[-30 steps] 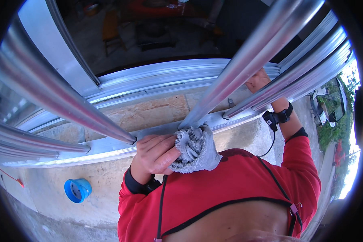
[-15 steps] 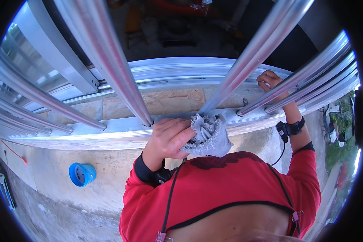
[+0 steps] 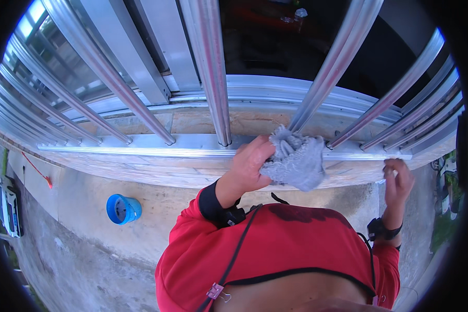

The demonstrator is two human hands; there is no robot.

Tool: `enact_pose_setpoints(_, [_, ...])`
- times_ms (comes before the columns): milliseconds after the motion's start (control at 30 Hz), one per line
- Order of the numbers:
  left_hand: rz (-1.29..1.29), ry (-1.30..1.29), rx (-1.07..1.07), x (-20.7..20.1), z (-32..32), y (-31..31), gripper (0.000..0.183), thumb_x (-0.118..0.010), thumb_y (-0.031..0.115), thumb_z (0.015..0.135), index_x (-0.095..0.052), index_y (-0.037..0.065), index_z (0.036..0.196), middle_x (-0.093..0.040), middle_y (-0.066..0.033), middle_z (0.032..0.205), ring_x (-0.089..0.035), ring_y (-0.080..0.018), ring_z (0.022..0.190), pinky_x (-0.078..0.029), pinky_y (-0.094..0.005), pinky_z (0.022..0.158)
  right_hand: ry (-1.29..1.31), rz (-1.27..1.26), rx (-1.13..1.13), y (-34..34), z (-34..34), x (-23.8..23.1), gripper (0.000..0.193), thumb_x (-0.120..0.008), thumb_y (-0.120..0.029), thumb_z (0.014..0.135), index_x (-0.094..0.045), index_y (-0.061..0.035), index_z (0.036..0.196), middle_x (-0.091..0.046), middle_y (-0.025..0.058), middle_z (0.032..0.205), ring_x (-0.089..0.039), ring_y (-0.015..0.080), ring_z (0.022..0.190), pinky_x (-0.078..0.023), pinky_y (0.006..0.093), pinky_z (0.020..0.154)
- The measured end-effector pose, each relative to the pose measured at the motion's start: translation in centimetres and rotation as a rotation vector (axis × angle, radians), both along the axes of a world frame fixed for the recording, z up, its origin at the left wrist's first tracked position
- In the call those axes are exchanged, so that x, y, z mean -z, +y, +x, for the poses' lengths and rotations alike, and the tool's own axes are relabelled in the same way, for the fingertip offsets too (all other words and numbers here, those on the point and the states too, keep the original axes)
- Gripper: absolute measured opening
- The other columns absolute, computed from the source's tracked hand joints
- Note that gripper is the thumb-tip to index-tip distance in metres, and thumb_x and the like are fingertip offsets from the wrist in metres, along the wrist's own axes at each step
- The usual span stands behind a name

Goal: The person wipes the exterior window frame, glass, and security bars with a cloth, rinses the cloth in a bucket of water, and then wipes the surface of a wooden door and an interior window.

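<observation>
My left hand is closed on a grey, shaggy cleaning cloth. The bunched cloth lies against the silver bottom rail of a metal grille, at the foot of an upright bar. Part of it hangs over the rail's front edge. Just below the rail's right end is my right hand, in front of the bars. Its fingers are loosely bent and somewhat apart, and I see nothing in them.
Behind the bars run a tiled stone sill and a sliding window track. A blue bucket stands on the concrete ground at left. Farther left are a red-orange tool and a parked vehicle.
My right hand has come out from between the bars to the front of the rail. My view has shifted left along the grille. The cloth, still in my left hand, hangs looser.
</observation>
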State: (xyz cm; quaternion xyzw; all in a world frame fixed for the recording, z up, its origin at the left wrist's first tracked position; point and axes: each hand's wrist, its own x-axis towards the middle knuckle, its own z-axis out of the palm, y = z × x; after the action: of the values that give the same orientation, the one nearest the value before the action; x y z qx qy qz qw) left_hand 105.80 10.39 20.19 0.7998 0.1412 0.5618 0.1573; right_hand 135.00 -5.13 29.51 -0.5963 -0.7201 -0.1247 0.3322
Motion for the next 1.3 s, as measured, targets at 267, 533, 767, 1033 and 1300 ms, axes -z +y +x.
enact_pose_setpoints(267, [-0.149,0.083,0.466,-3.3,2.3,-0.8,0.058,-0.06,0.004,0.064,-0.036,0.001,0.116,-0.045,-0.0222,0.111,-0.049,-0.0393,0.098,-0.042,-0.0371,0.082,0.78,-0.503,-0.575,5.4,-7.5,3.9,0.058,-0.064,-0.027,0.071,-0.041,-0.0016,0.118,-0.049,0.0128,0.112,-0.047,0.0211,0.106,-0.036,0.0333,0.087])
enact_pose_setpoints(533, [-0.592,0.084,0.217,-3.0,-5.4,-2.5,0.028,-0.049,0.007,0.081,-0.049,0.002,0.108,-0.056,-0.0161,0.092,-0.055,-0.0262,0.081,-0.044,-0.0287,0.072,0.929,-0.656,-0.415,4.5,-4.7,4.3,0.025,-0.057,-0.025,0.081,-0.057,-0.0006,0.09,-0.057,0.0,0.079,-0.049,0.0051,0.07,-0.04,0.0219,0.061])
enact_pose_setpoints(767, [-0.931,-0.268,0.109,-0.4,-10.3,-6.2,0.02,-0.047,0.02,0.088,-0.055,0.002,0.092,-0.051,-0.0015,0.069,-0.039,-0.0034,0.048,-0.031,-0.0172,0.043,1.057,-0.515,-0.276,4.3,-10.8,2.8,0.027,-0.049,-0.025,0.087,-0.053,-0.0016,0.073,-0.052,-0.0034,0.066,-0.041,0.0045,0.061,-0.035,0.02,0.058])
enact_pose_setpoints(1033, [-0.657,0.707,0.099,-0.9,-14.3,-10.3,0.025,-0.062,0.027,0.077,-0.061,0.002,0.079,-0.058,-0.0038,0.069,-0.053,-0.015,0.062,-0.041,-0.0286,0.055,0.879,-0.289,-0.281,3.9,-10.0,3.5,0.035,-0.046,-0.032,0.088,-0.052,-0.0005,0.074,-0.052,-0.0004,0.073,-0.04,0.0068,0.064,-0.033,0.0203,0.059])
enact_pose_setpoints(1300, [-1.465,-0.841,0.435,-2.4,-17.0,-8.6,0.027,-0.047,0.026,0.087,-0.054,0.003,0.1,-0.061,-0.0047,0.09,-0.058,-0.0178,0.086,-0.047,-0.031,0.07,1.869,-0.477,-0.342,3.8,-14.1,1.4,0.039,-0.045,-0.039,0.087,-0.054,-0.0028,0.099,-0.059,0.0067,0.089,-0.058,0.0168,0.08,-0.047,0.0302,0.075])
